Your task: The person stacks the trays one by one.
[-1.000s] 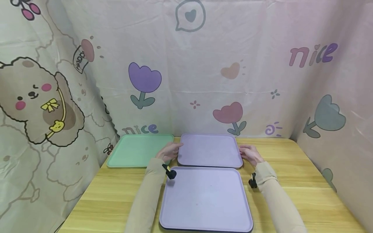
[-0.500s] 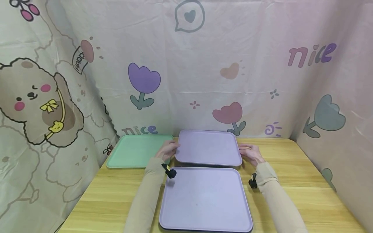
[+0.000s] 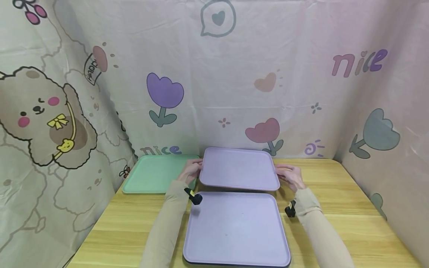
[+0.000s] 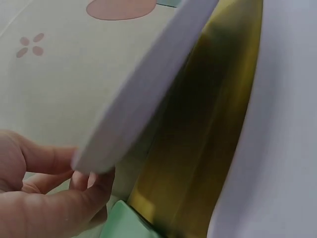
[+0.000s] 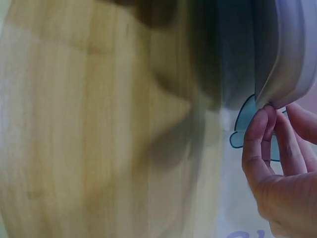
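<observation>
Head view: beyond the front tray (image 3: pixel 237 229), our left hand (image 3: pixel 190 170) and right hand (image 3: pixel 291 176) pinch the raised tray (image 3: pixel 239 168) at its long axis's ends.

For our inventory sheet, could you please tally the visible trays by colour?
Light purple: 2 (the rear tray and the front tray)
Green: 1 (the green tray)
Total: 3 trays

Passable at right over yellow wood-grain bench (image 3: pixel 345 203) | obstructed left of held lilac rectangular tray (image 3: pixel 239 168) by green rectangular tray (image 3: pixel 159 173) | walled behind by pale printed fabric curtain (image 3: pixel 218 78)
</observation>
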The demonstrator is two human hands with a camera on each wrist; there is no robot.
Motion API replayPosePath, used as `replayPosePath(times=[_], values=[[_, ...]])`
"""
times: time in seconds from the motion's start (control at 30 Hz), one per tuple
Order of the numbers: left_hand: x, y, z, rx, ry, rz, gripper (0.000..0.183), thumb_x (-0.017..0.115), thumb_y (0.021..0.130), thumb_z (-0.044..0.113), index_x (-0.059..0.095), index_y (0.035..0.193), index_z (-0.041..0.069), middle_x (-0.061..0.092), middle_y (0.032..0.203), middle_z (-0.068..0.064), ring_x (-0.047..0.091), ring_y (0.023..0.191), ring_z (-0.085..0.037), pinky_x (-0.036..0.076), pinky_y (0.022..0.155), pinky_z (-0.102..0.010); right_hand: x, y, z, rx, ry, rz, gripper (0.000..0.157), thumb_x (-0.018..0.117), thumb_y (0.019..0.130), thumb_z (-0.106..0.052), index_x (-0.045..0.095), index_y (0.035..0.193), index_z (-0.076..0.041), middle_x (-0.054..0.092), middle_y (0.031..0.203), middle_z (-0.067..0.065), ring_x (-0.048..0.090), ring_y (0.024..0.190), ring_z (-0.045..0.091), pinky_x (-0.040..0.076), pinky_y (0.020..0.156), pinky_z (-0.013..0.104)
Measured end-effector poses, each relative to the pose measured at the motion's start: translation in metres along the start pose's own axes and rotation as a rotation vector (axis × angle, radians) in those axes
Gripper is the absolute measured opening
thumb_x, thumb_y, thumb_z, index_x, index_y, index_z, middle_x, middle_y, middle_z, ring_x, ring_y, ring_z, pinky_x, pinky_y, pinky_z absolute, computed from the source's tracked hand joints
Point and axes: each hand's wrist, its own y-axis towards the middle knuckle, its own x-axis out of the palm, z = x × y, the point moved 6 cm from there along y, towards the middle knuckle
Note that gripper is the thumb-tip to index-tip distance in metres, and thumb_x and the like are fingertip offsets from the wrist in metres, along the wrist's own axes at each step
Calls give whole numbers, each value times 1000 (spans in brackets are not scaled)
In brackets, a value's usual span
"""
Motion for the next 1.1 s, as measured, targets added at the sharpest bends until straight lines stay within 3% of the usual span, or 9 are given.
replayPosePath(times=[0.13,0.17,0.3,0.37,0.47,0.53,0.63,0.87,1.1], values=[[2,-9,5,-24,-10,-3,54,52,89,-14,39,142,-21,50,140,-38,53,132,-36,45,117,-42,-1,-2,-4,14,60,13,49,68,89,8,50,134,18,76,77,-4,73,73,8,62,74,22],[9,-23,15,-66,17,39,55,46,92,-15,33,145,-21,42,147,-39,46,138,-38,38,121,-45,-1,-3,-5,16,71,11,47,68,89,8,52,132,17,76,77,-4,73,73,8,62,75,22],[15,-44,28,-93,23,41,53,43,96,-14,27,147,-20,37,150,-39,49,133,-32,38,122,-40,1,-8,-9,20,96,13,36,67,88,9,59,123,14,76,75,-2,73,72,9,63,76,24],[16,-50,33,-97,25,45,52,43,97,-13,29,147,-20,46,144,-36,55,121,-24,44,116,-32,2,-10,-12,19,99,17,31,67,88,9,63,118,11,75,75,-3,73,71,9,63,74,23],[14,-53,35,-85,52,47,50,45,98,-11,33,146,-19,62,122,-22,60,100,-11,54,96,-21,3,-14,-17,14,92,15,22,67,88,10,68,110,7,75,73,-4,72,68,8,63,71,22],[12,-54,37,-62,70,40,47,45,98,-10,36,143,-21,65,105,-10,60,90,-6,53,83,-16,3,-17,-20,10,80,3,18,67,89,9,71,105,4,74,73,-5,72,67,7,62,70,21],[10,-59,41,-27,105,27,44,46,99,-9,40,141,-22,66,98,-5,61,84,-3,53,77,-15,3,-23,-26,6,54,-28,14,66,90,7,73,102,1,74,73,-5,72,67,7,62,68,20],[6,-80,53,-14,252,59,38,55,100,-1,53,135,-16,63,128,-30,66,87,-6,60,90,-27,3,-33,-33,26,-38,-105,30,66,93,1,64,121,12,73,80,-7,70,73,5,61,71,19],[2,-103,53,-36,373,110,32,60,97,2,62,124,-15,69,117,-29,70,85,-12,63,89,-34,3,-42,-30,37,-160,-156,42,64,94,1,53,129,22,73,79,-6,71,71,7,63,69,22]])
